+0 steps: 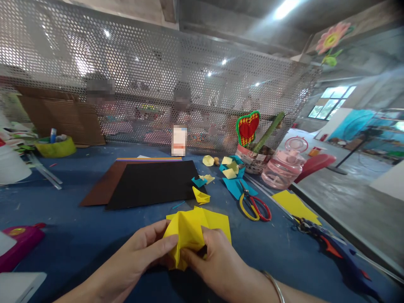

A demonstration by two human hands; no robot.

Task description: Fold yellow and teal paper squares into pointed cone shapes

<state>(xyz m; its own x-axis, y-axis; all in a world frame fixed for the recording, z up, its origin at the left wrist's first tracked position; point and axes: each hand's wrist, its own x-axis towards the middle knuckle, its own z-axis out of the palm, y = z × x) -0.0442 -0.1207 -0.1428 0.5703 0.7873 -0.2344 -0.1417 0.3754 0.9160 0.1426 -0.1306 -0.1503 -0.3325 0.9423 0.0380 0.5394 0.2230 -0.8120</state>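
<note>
A folded piece of yellow paper (189, 233) is held low in the middle of the view, just above the blue table (78, 240). My left hand (143, 252) pinches its left side with thumb and fingers. My right hand (214, 261) grips its lower right part, thumb pressed on the fold; a thin bangle sits on that wrist. A flat yellow sheet (219, 221) lies right behind the held paper.
A stack of black and brown sheets (148, 183) lies ahead. Scissors with red and yellow handles (254, 206), small yellow and teal paper scraps (232, 172), a pink jar (282, 168), a glue gun (334, 248) and another yellow sheet (295, 204) are to the right. A perforated metal screen (158, 84) stands behind.
</note>
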